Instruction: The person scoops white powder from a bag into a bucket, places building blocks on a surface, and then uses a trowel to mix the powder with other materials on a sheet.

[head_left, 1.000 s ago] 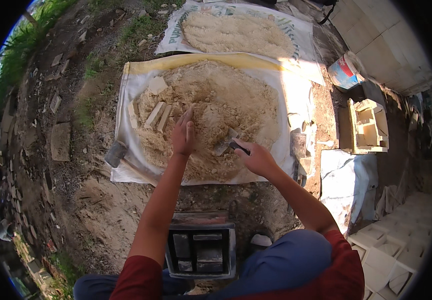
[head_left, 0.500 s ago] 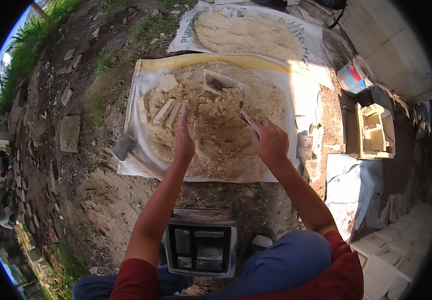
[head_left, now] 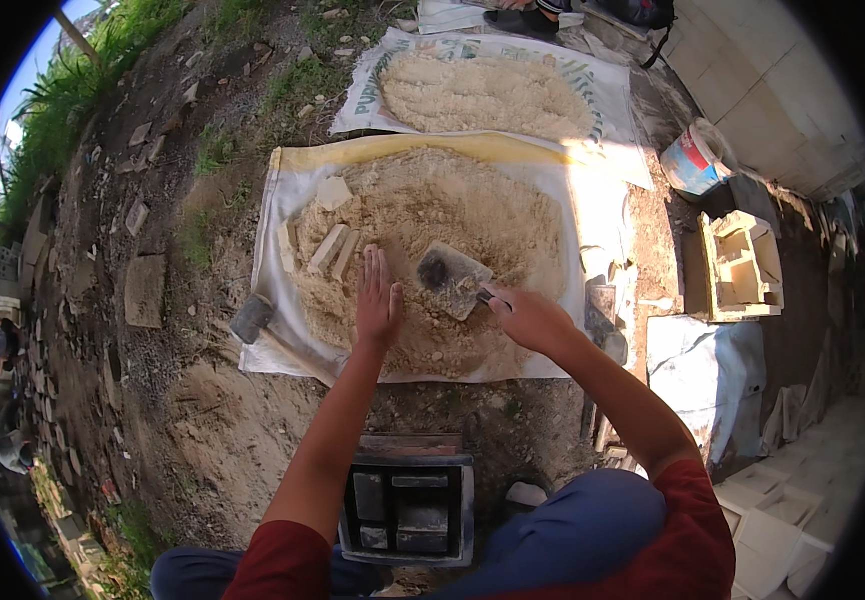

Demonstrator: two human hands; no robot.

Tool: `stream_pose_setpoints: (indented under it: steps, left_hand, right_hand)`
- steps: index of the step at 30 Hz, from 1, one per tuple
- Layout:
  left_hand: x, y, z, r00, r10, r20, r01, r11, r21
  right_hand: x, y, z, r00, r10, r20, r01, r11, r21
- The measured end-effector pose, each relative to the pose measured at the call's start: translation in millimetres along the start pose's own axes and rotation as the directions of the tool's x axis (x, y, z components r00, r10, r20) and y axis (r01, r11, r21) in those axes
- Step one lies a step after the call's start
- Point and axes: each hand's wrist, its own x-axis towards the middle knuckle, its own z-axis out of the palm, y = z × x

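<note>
My right hand [head_left: 530, 318] grips the dark handle of a flat, roughly rectangular trowel [head_left: 467, 268]. Its pale blade, with a dark patch, lies on the heap of damp, sandy mix [head_left: 512, 215] that covers a white sack sheet [head_left: 264, 240]. My left hand [head_left: 379, 305] holds nothing; its fingers stretch forward, resting at the left side of the heap. Just left of it lie pale block-like pieces [head_left: 330, 248], with another chunk [head_left: 333, 193] farther back. Close to my knees stands a black mould [head_left: 464, 510] with several rectangular compartments.
A mallet [head_left: 251, 318] lies across the sheet's left front corner. Behind is a second sack [head_left: 352, 105] bearing pale sand. To the right are a bucket [head_left: 694, 160], a cream hollow block [head_left: 742, 265] and a whitish sack [head_left: 707, 375]. Someone's shoe [head_left: 520, 22] shows at the far edge.
The trowel has come nearer across the heap and turned, drawn by my right hand. My left hand has tipped from edge-on to flatter. The view has shifted slightly, and a shoe now shows behind.
</note>
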Motion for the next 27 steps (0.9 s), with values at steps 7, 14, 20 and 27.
stream_pose_setpoints:
  steps: [7,14,20,27]
  left_hand:
    - [1.7,18.3,10.0,0.997,-0.064,0.040,0.063,0.998,0.028]
    - [0.3,11.0,11.4,0.997,-0.064,0.035,0.062,0.997,0.042]
    - [0.0,14.6,8.0,0.998,-0.062,0.024,0.062,0.998,0.011]
    - [-1.0,4.6,7.7,0.999,-0.032,0.015,0.033,0.998,-0.045]
  right_hand:
    - [-82.0,63.1,-58.1,0.978,0.178,-0.109,-0.174,0.984,0.045]
    - [-37.4,23.1,-5.6,0.974,0.225,-0.006,-0.225,0.974,-0.035]
    - [-19.7,40.2,30.9,0.991,0.088,-0.102,-0.069,0.982,0.174]
    - [43.4,-20.1,56.6,0.978,0.039,-0.207,0.023,0.957,0.289]
